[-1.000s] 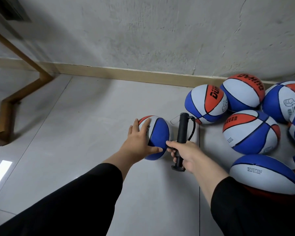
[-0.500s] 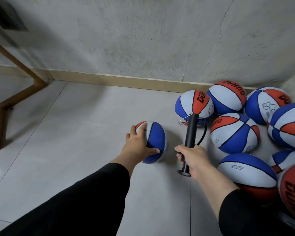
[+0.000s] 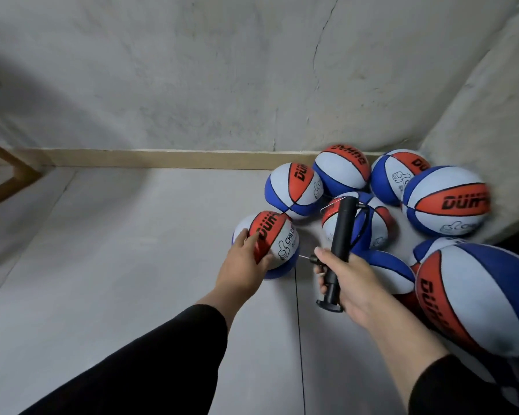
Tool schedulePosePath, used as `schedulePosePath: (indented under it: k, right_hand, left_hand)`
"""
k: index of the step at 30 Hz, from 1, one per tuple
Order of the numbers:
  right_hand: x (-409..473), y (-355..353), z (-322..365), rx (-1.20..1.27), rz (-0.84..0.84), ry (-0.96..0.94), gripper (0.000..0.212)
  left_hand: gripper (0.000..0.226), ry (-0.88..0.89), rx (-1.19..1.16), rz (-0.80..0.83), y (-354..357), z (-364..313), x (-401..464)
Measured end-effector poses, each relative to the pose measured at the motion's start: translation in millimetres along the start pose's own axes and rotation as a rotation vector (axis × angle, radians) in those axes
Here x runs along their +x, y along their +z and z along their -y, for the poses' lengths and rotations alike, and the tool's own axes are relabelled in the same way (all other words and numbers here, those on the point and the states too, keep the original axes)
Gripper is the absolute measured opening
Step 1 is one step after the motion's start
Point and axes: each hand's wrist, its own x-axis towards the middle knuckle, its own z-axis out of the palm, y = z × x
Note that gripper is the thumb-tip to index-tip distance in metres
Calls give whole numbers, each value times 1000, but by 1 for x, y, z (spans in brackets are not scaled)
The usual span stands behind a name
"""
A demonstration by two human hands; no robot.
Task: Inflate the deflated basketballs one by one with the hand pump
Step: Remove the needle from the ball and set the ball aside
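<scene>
Basketball on the floor, steadied under left grip with fingers spread, apparently to expose the valve; hand pump clenched in right grip, needle aimed sideways, just short of the ball

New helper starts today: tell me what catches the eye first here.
A heap of red, white and blue basketballs fills the right corner by the wall. In front, the left hand holds one ball on the floor, while the right hand grips a black hand pump, needle aimed at it.
</scene>
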Motion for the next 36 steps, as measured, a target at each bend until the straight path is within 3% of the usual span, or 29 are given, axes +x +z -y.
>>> schedulePosePath:
  k: [3,7,12,15,19,25,30,32,36]
  right_hand:
    - [-16,-8,3,27,-17,-14,14]
    - [-41,-10,10,49,-18,-58,15]
    - [-86,8,32,-8,25,-118,15]
    - [-116,25,58,-65,59,-200,18]
    - [-169,48,107,-236,112,-340,24]
    - [-242,70,177,-640,208,-579,9]
    - [-265,65,187,-449,229,-592,18]
    - [-269,62,186,-297,239,-535,18]
    - [-266,60,189,-111,255,-459,15]
  left_hand:
    - [65,62,78,61,-2,-18,-3]
    - [56,41,-46,11,-27,-55,-14]
    - [45,157,-307,-72,-78,-116,-55]
    - [45,208,-317,-64,-119,-153,-89]
    - [56,225,-378,-50,-170,-187,-138]
    - [28,326,-532,0,-215,-219,-192]
    - [27,252,-758,-81,-234,-216,-209]
    - [27,172,-806,-40,-237,-213,-213]
    - [31,233,-764,64,-230,-210,-218]
